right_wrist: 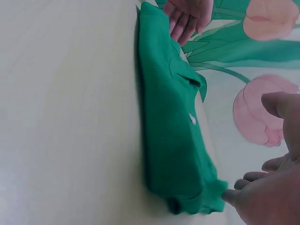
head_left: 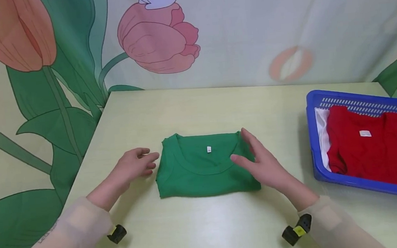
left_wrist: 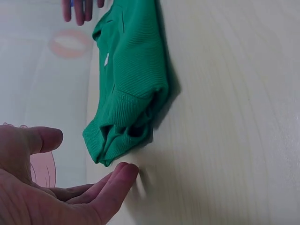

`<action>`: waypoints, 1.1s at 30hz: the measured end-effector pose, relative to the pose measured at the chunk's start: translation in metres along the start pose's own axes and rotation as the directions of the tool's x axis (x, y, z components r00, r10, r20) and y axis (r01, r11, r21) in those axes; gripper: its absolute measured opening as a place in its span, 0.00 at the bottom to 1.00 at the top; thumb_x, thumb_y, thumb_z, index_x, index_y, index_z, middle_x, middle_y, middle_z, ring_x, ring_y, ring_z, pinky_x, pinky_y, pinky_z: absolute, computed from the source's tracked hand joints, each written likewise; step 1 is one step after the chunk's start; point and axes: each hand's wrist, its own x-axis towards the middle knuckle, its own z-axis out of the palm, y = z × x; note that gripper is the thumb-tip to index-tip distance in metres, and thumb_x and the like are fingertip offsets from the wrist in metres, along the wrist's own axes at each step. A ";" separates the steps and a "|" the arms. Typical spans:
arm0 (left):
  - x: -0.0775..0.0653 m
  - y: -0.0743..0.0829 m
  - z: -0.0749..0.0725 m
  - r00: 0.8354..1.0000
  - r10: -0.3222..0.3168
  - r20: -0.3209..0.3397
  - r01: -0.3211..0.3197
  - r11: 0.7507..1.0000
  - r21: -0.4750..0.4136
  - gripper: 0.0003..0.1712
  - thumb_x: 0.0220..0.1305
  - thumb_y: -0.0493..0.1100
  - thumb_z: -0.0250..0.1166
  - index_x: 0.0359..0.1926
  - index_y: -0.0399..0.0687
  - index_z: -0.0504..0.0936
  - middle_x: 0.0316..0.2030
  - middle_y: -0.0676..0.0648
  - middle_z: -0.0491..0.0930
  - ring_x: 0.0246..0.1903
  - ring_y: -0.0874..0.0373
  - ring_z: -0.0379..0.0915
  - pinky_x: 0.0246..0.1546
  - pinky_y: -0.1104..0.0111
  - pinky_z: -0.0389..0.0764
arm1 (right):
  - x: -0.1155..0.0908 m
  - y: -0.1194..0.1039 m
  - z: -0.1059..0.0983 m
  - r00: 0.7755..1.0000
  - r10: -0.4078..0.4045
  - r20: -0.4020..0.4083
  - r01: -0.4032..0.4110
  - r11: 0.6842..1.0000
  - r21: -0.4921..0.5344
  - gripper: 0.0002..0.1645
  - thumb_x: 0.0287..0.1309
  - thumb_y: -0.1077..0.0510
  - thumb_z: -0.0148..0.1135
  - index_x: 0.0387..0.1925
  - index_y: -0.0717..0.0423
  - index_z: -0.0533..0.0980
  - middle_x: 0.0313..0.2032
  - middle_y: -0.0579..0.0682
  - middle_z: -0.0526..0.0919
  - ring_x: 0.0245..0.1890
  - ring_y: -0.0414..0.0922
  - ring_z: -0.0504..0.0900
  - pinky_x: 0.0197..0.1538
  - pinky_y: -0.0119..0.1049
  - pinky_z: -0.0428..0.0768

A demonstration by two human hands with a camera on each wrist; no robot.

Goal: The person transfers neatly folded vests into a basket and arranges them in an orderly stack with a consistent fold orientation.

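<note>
A green shirt (head_left: pixel 207 184) lies folded into a rectangle on the table, its round neckline and small white label facing up. Just off its left side is my left hand (head_left: pixel 136 163), fingers loosely bent and holding nothing. In the left wrist view the fingertips (left_wrist: pixel 125 171) of that hand are close to the folded side layers of the shirt (left_wrist: pixel 140 70). My right hand (head_left: pixel 263 161) is at the shirt's right side, thumb and fingers spread, overlapping it in the head view. The right wrist view has its fingertips right at the shirt's far corner (right_wrist: pixel 213 197).
To the right stands a blue plastic basket (head_left: pixel 314 137) with a folded red shirt (head_left: pixel 374 152) on top of white cloth (head_left: pixel 323 136). A curtain printed with tulips (head_left: pixel 159 37) hangs behind the pale table (head_left: pixel 208 233) and along its left edge.
</note>
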 end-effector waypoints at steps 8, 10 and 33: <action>-0.001 -0.003 0.001 0.998 0.005 0.056 0.001 0.994 -0.110 0.41 0.82 0.52 0.57 0.79 0.25 0.57 0.74 0.25 0.67 0.69 0.35 0.74 0.60 0.52 0.84 | -0.007 0.021 0.000 0.990 0.140 -0.029 -0.128 0.961 0.245 0.54 0.80 0.43 0.58 0.87 0.51 0.37 0.86 0.53 0.44 0.86 0.53 0.44 0.84 0.55 0.49; -0.001 -0.004 0.001 0.998 0.007 0.066 0.002 0.991 -0.133 0.39 0.82 0.52 0.56 0.77 0.25 0.60 0.73 0.25 0.68 0.68 0.34 0.75 0.59 0.52 0.85 | -0.009 0.024 -0.001 0.985 0.170 -0.035 -0.152 0.942 0.300 0.53 0.81 0.43 0.57 0.87 0.51 0.37 0.86 0.53 0.44 0.86 0.52 0.44 0.84 0.54 0.48; 0.008 -0.005 0.004 0.989 -0.033 0.147 0.061 0.980 -0.192 0.35 0.82 0.53 0.57 0.73 0.26 0.70 0.66 0.29 0.78 0.62 0.40 0.80 0.55 0.58 0.88 | 0.001 0.028 -0.004 0.950 0.312 -0.015 -0.233 0.740 0.631 0.42 0.85 0.50 0.47 0.85 0.64 0.44 0.85 0.58 0.49 0.84 0.52 0.52 0.84 0.43 0.52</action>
